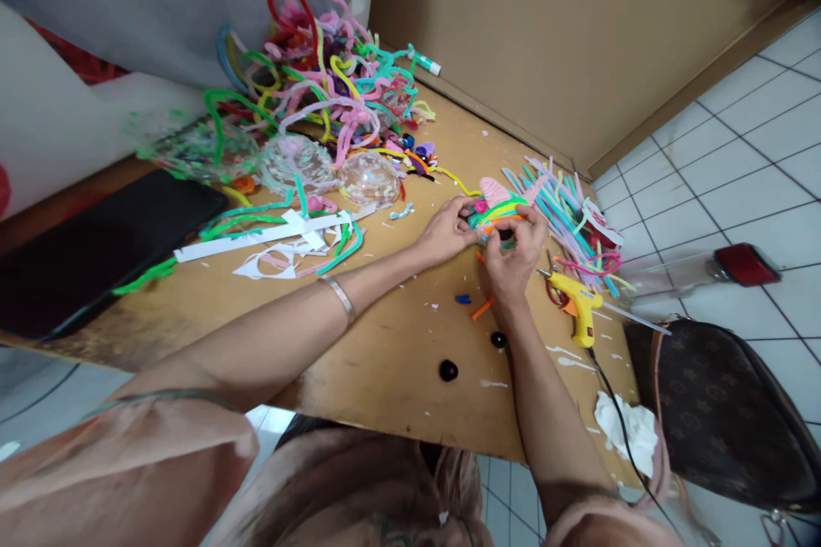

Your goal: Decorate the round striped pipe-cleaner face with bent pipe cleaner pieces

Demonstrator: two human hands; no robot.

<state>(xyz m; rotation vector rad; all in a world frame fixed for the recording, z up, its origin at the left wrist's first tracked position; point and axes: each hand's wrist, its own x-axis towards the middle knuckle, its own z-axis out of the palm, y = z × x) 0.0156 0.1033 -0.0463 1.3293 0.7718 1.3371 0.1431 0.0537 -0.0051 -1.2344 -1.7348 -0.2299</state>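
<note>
My right hand [513, 261] is closed to a pinch, fingertips on the underside of the small pipe-cleaner piece [497, 214]. My left hand [449, 231] grips it from nine o'clock, fingers curled round it. The piece sits just above the table [385, 342], between both hands. I judge the winding goes best pulled taut, left steadying, right working. At four o'clock lies the yellow glue gun [577, 303], at two o'clock a bundle of pastel stems [561, 205], and at ten o'clock the tangled heap [321, 77].
</note>
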